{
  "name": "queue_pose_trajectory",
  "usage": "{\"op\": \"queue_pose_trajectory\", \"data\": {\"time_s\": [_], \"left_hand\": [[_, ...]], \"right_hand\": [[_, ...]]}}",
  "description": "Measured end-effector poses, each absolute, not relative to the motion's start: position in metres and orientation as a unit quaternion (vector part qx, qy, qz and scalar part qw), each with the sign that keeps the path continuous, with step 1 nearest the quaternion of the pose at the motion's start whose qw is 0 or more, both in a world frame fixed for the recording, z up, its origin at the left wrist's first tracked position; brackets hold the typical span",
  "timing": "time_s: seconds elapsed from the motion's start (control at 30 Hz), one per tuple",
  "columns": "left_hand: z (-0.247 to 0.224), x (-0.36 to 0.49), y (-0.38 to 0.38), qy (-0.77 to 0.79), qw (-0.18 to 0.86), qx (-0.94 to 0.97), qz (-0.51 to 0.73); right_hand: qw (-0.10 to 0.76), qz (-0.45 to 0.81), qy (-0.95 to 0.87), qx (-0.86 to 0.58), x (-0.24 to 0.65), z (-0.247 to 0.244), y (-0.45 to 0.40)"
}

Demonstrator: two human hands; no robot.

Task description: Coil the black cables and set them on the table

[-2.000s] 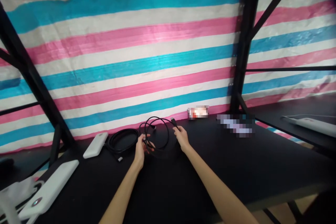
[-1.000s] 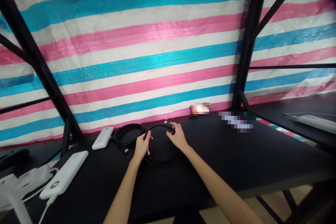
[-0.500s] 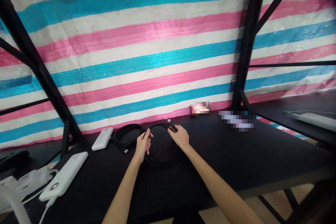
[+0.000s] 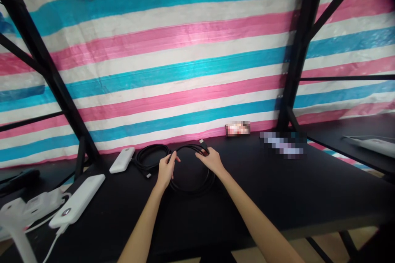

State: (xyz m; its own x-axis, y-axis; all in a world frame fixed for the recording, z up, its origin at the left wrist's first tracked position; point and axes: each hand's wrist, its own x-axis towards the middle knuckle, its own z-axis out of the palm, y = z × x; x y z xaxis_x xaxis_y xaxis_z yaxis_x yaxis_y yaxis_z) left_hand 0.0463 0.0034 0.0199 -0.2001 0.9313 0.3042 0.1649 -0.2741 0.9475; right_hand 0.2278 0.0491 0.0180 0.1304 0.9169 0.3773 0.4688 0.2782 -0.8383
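A black cable (image 4: 197,191) lies in a round coil on the dark tabletop, between my two hands. My left hand (image 4: 167,169) is closed around the left side of this coil. On the upper right side, my right hand (image 4: 211,160) grips the coil, its thumb and fingers curled round the strands. The cable's plug (image 4: 203,144), with a pale metal tip, sticks up just beyond the right fingers. Left of my left hand rests a second coiled black cable (image 4: 151,156), its light-tipped connector (image 4: 148,176) pointing toward me.
Two white power banks, one (image 4: 122,160) further back and one (image 4: 78,201) nearer with a white cable plugged in, lie at left. White chargers (image 4: 43,203) crowd the left edge. Blurred items (image 4: 237,128) sit at the back. Black frame posts (image 4: 296,57) flank the striped sheet (image 4: 173,49).
The view has shifted slightly, so most things sit a little further right. Both hands keep hold of the coil; the left fingers look more closed, and the coil's lower right side shows more.
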Motion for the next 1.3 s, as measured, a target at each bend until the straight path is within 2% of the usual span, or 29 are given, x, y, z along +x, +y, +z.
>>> {"op": "queue_pose_trajectory", "data": {"time_s": [0.07,0.23,0.4,0.57,0.67,0.77,0.93,1.1,1.23,1.3], "left_hand": [[0.019,0.047,0.004,0.501,0.337,0.533,0.592],[0.019,0.048,0.005,0.462,0.390,0.514,0.608],[0.021,0.049,0.007,0.435,0.462,0.478,0.607],[0.022,0.059,0.002,0.477,0.391,0.480,0.624],[0.021,0.070,-0.002,0.482,0.403,0.491,0.604],[0.020,0.074,-0.002,0.460,0.405,0.478,0.629],[0.018,0.056,0.007,0.494,0.325,0.375,0.714],[0.022,0.037,0.010,0.516,0.296,0.340,0.729],[0.025,0.034,0.009,0.484,0.354,0.319,0.734],[0.026,0.033,0.008,0.476,0.407,0.318,0.712]], "right_hand": [[0.503,0.238,-0.620,-0.553,0.228,0.020,0.048],[0.478,0.391,-0.597,-0.512,0.227,0.019,0.048],[0.563,0.468,-0.494,-0.468,0.224,0.016,0.053],[0.642,0.550,-0.361,-0.394,0.222,0.018,0.053],[0.654,0.592,-0.314,-0.351,0.219,0.018,0.050],[0.631,0.626,-0.316,-0.331,0.213,0.017,0.047],[0.553,0.641,-0.401,-0.351,0.204,0.014,0.042],[0.514,0.651,-0.401,-0.389,0.204,0.015,0.039],[0.500,0.680,-0.378,-0.379,0.210,0.021,0.039],[0.512,0.633,-0.424,-0.396,0.214,0.026,0.040]]}}
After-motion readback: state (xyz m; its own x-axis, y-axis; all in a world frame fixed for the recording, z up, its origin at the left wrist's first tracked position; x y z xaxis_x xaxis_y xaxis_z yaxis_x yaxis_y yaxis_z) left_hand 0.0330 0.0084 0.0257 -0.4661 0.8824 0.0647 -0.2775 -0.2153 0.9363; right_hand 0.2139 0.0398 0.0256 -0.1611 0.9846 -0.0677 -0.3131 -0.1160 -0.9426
